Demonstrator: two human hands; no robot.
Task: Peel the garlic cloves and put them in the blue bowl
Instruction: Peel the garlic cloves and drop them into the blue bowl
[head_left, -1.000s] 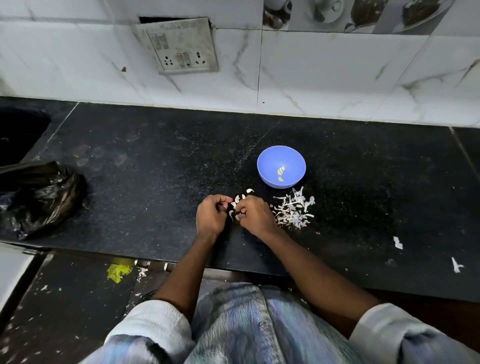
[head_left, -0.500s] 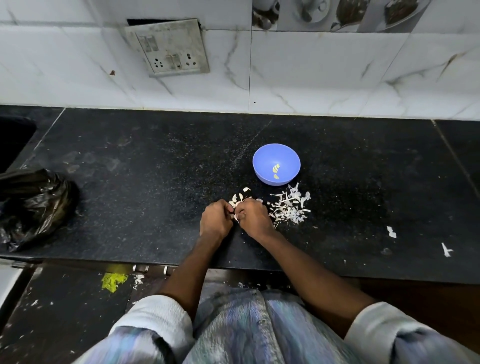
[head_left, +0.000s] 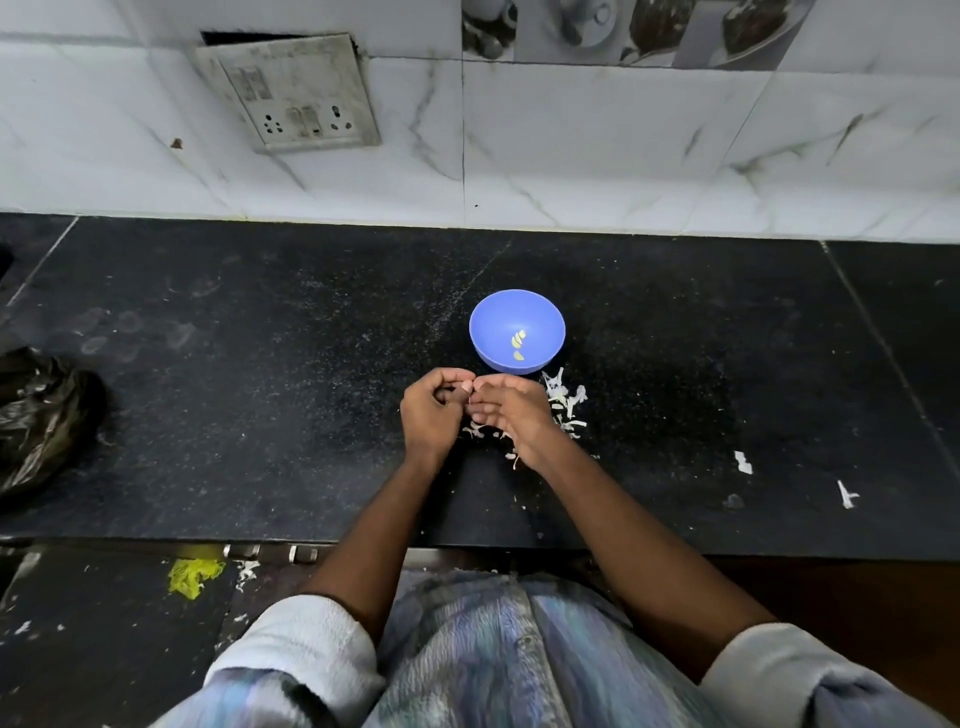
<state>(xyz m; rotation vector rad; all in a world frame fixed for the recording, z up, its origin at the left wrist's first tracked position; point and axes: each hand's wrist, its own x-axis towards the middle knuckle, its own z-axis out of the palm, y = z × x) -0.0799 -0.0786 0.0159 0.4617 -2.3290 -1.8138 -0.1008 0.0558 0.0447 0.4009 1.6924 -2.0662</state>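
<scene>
A black plastic bag lies at nine o'clock on the black speckled counter, under a marble-tiled wall with a socket plate. At centre, the left hand and right hand meet fingertip to fingertip, pinching something too small to tell. The blue bowl with peeled cloves sits at twelve o'clock of the hands; garlic skins lie at three.

The worktop looks like black polished stone, speckled with pale grains and smudged with dull prints well to the left of the fingers; the blue bowl just beyond the fingers looks like smooth plastic with a soft sheen; the garlic skins just right of them look papery, thin, dry and matt; the wall tiles beyond are glossy white, veined like marble; the switch plate looks like grimy, dulled plastic; the black bag far to the left is crinkled, shiny plastic film; the sleeves, nearer than the fingers, are soft matt cloth.
</scene>
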